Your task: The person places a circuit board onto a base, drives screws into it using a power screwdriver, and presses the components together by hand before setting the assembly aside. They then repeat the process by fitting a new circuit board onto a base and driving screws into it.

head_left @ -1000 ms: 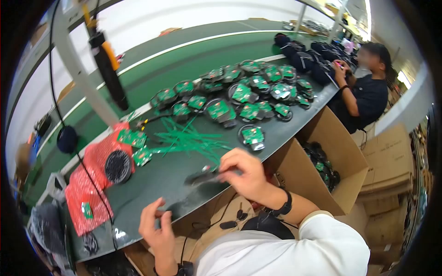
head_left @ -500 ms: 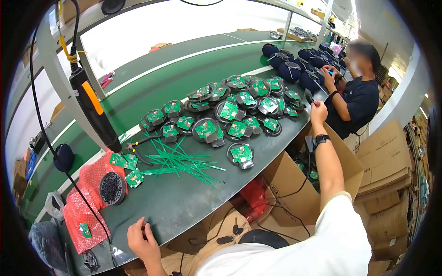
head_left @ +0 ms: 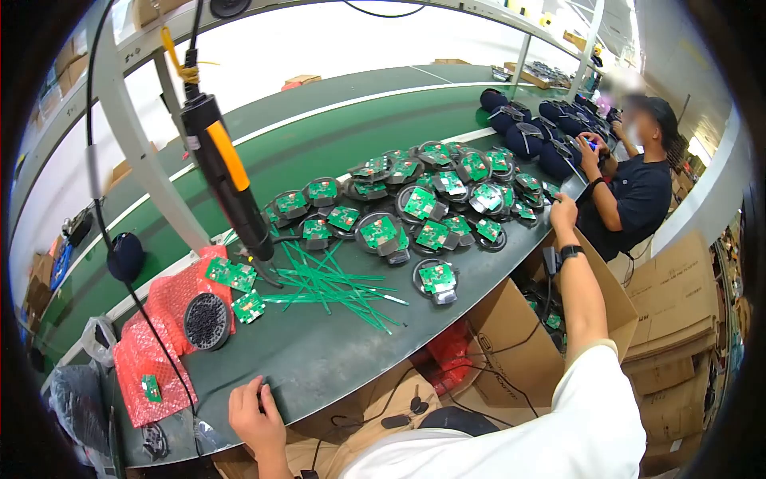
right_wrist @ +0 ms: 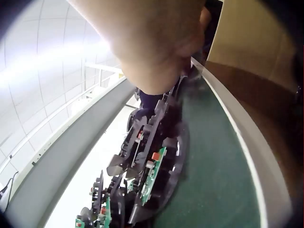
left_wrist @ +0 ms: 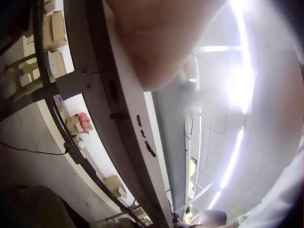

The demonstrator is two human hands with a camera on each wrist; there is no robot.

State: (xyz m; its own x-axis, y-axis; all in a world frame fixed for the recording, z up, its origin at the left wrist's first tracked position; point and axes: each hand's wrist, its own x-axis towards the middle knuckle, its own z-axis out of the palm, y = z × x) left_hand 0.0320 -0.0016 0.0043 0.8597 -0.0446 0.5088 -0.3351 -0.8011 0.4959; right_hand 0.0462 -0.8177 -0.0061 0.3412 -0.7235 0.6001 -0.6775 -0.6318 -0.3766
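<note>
Over the far right end of a pile of round black parts with green boards [head_left: 431, 235], my right hand [head_left: 564, 214] pinches a dark part beside the table edge. In the right wrist view, the right hand [right_wrist: 156, 42] covers the grip, and the dark shape at its fingertips is blurred. Near the front edge, my left hand [head_left: 257, 415] is loosely bent with no clear object in it; a small dark spot shows by its fingertips. One black part with a green board [head_left: 437, 278] lies apart, in front of the pile.
Green strips [head_left: 335, 287] lie left of the pile. Farther left are red bubble wrap [head_left: 152, 351], a round dish of small black pieces [head_left: 207, 321] and a hanging driver [head_left: 227, 176]. An open carton [head_left: 511, 343] stands below the edge; a person [head_left: 634, 188] sits at right.
My right hand has moved from above the front edge to the pile's far right end, carrying the dark part. The left hand has lowered slightly toward the table edge, and the head view has shifted.
</note>
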